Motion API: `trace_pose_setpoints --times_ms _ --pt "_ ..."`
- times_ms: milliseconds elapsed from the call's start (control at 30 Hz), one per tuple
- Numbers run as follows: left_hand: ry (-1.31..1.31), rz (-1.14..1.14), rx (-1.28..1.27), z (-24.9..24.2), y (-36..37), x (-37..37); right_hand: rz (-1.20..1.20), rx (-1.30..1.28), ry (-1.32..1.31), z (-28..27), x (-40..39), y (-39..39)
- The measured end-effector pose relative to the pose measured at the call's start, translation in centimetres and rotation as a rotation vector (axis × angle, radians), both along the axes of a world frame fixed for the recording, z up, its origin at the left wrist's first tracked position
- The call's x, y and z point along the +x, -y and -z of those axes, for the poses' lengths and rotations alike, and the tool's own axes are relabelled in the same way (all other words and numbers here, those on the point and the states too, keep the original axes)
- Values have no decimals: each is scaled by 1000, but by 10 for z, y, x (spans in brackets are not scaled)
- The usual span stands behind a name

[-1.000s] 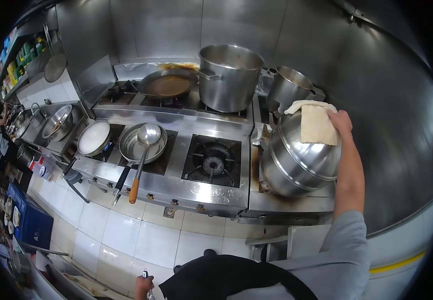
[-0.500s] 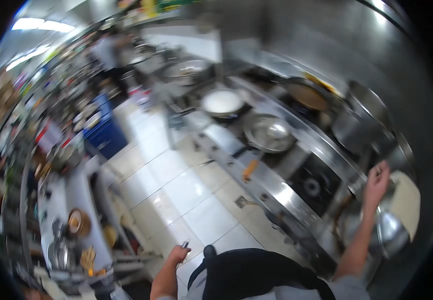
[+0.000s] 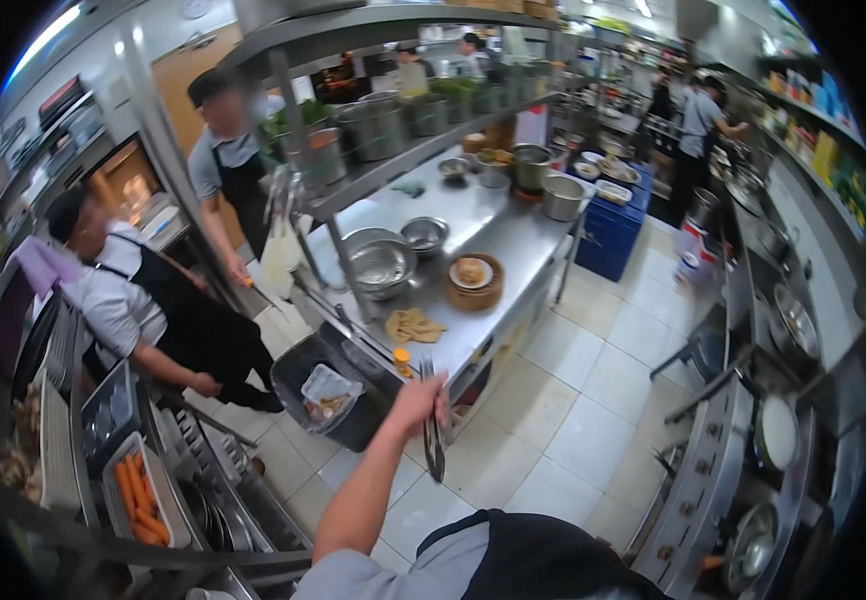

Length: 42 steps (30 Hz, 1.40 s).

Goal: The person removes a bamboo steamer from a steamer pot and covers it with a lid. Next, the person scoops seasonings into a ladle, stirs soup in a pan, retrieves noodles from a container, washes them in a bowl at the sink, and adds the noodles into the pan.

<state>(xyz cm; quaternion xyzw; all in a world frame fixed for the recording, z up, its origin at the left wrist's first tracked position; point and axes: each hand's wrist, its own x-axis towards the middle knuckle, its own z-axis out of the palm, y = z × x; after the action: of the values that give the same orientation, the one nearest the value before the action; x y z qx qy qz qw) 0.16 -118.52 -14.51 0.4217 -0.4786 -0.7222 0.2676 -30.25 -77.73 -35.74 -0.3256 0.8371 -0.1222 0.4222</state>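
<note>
Head view, sole view: left hand (image 3: 419,405) reaches out ahead of body, fingers (image 3: 441,402) wrapped round tongs (image 3: 435,458). Tongs' long axis runs roughly up-down in view, one end toward table (image 3: 533,258), other over floor (image 3: 513,470); spread of tips, cannot tell. Yellowish cloth (image 3: 413,326) lies on table just beyond hand; round basket (image 3: 474,299) stands farther, up and right. Left hand is one near table; right hand out of view, its fingers cannot be judged. Dark bin (image 3: 355,436) left of left hand.
</note>
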Motion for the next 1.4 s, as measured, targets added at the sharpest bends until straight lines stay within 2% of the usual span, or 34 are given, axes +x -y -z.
trace_pose_setpoints --times_ms 33,133,167,267,333,633,733,833,933,1000,1133,1200,1233,1400 --pt "-135 -60 50 -39 19 2 -4 13 -10 0 -8 12" --pt "-218 -177 -154 -122 90 7 -16 28 -25 2 -27 41" --pt "-286 -213 -125 -145 112 9 -18 29 -28 1 -32 49" --pt "-516 -262 19 -191 167 22 -20 33 -31 0 -44 67" --pt "-535 -315 32 -201 182 30 -17 34 -26 2 -51 77" --pt "-635 -374 39 -194 209 64 8 65 -10 7 -71 85" --pt "-531 -366 -66 -195 188 55 36 58 1 8 -74 76" --pt "-449 -317 -258 -177 168 28 44 54 11 12 -76 64" --pt "-339 -316 -488 -141 170 -19 1 21 -54 17 -74 43" --pt "-202 -320 -687 -107 191 -45 55 26 -41 15 -63 28" --pt "-225 -436 -629 -80 210 -85 170 27 -21 7 -55 12" --pt "-430 -537 -552 -69 217 -103 185 47 -18 4 -51 2" --pt "-442 -572 -564 -64 218 -114 188 57 -17 3 -48 -2" --pt "-501 -604 -572 -32 233 -160 186 91 -11 1 -37 -24"
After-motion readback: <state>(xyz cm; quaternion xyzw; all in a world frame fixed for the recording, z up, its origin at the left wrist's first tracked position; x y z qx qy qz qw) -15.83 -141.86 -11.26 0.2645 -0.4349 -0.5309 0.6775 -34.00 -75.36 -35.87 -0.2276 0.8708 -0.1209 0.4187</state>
